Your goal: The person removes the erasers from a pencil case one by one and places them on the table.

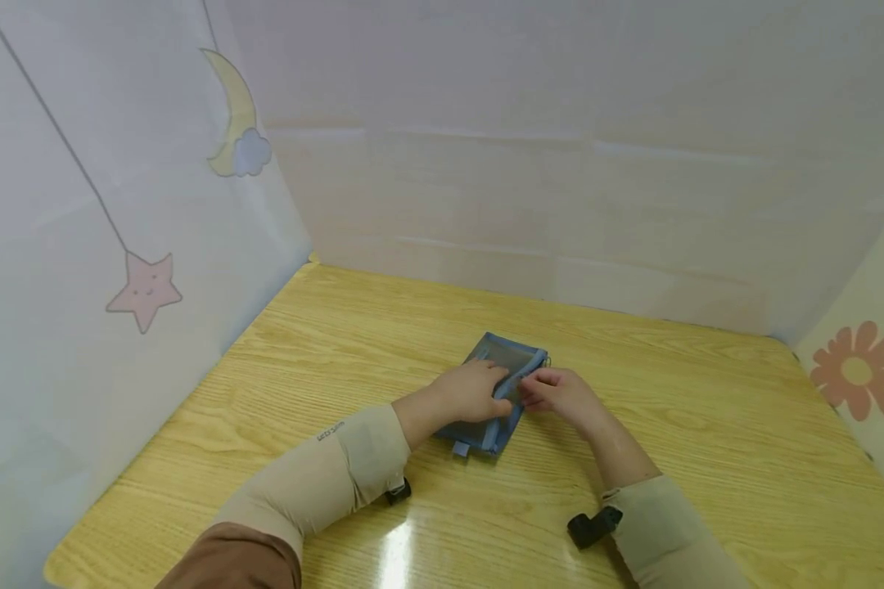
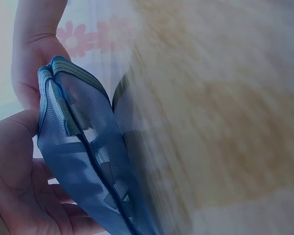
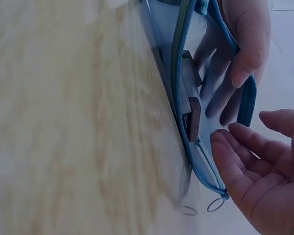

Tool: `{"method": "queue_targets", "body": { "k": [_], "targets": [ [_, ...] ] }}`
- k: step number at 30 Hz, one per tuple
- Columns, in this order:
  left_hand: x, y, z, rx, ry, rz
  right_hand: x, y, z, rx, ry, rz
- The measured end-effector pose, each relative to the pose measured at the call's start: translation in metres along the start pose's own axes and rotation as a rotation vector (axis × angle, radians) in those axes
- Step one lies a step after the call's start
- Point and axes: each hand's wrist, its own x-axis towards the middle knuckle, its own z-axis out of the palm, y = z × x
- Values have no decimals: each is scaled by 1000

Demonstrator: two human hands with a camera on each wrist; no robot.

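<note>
A blue mesh zip pouch (image 1: 511, 352) lies on the table, its zipped side parted. The left hand (image 1: 475, 393) lies over its upper side. In the right wrist view, the left thumb (image 3: 250, 49) hooks over the edge of the opening while the other fingers show through the mesh, gripping that panel. The right hand (image 1: 560, 397) is at the opening with its fingers loosely bent, and no held thing shows between them. Small dark pieces (image 3: 193, 120) show inside the pouch. A metal ring (image 3: 216, 204) hangs at the zip's end.
The wood-grain table (image 1: 633, 425) meets pale walls at the left, back and right. A star (image 1: 146, 290), a moon (image 1: 239, 106) and a flower (image 1: 858, 372) decorate them. Black wrist cameras (image 1: 593, 528) sit on both sleeves.
</note>
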Motion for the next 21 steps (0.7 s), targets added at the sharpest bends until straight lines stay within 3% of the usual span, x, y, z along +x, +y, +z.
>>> {"method": "queue_targets", "body": {
  "k": [8, 16, 21],
  "targets": [
    [0, 0, -3, -40, 40, -5, -4, 3, -3, -461, -80, -126],
    [0, -5, -6, -148, 104, -62, -10, 0, 0, -575, -188, -211],
    [0, -7, -10, -168, 152, -98, -15, -6, 4, -673, -227, -275]
  ]
}}
